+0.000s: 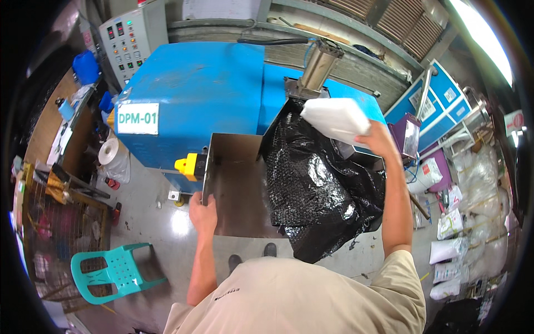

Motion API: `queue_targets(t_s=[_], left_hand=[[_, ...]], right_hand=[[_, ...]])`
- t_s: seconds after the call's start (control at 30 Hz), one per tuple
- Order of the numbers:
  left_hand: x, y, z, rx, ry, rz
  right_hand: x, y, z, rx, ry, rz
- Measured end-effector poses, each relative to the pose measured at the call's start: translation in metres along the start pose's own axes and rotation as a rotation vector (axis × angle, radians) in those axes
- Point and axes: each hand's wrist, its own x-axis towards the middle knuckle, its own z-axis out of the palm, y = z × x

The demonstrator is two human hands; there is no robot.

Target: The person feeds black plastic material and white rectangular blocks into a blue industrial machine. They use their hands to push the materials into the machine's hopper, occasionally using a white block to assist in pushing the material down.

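Note:
My left hand (203, 213) is closed on the left rim of a brown metal tray (239, 195) that juts out from the blue machine (206, 89). With my arm stretched forward, my right hand (376, 139) grips the right end of a white slab-like piece (335, 118); whether it is foam or folded film I cannot make out. Below that piece, crumpled black plastic sheeting (317, 183) with a bubbled texture drapes over the right part of the tray and hangs past its front edge. The sheeting partly hides the machine's opening under a metal cylinder (321, 67).
A yellow switch box (190, 166) sticks out just left of the tray. The control panel (133, 44) stands at the back left. A green plastic chair (114, 273) is on the floor at lower left. Clear bags (446, 250) line the right side.

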Motion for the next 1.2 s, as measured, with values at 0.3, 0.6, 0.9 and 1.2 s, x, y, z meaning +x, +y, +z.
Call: queue_targets(t_s=[0.3, 0.6, 0.9, 1.2], left_hand=[[0.001, -0.007, 0.014, -0.102, 0.058, -0.040], [-0.005, -0.003, 0.015, -0.049, 0.102, -0.080], [-0.004, 0.010, 0.008, 0.018, 0.049, -0.067], [-0.003, 0.008, 0.009, 0.015, 0.046, -0.065]], right_hand=[[0.011, 0.016, 0.084, -0.121, 0.243, 0.008], [-0.008, 0.022, 0.133, -0.083, 0.267, -0.061], [0.022, 0.007, 0.113, -0.116, 0.223, -0.023], [0.073, 0.003, 0.069, -0.227, 0.014, -0.014]])
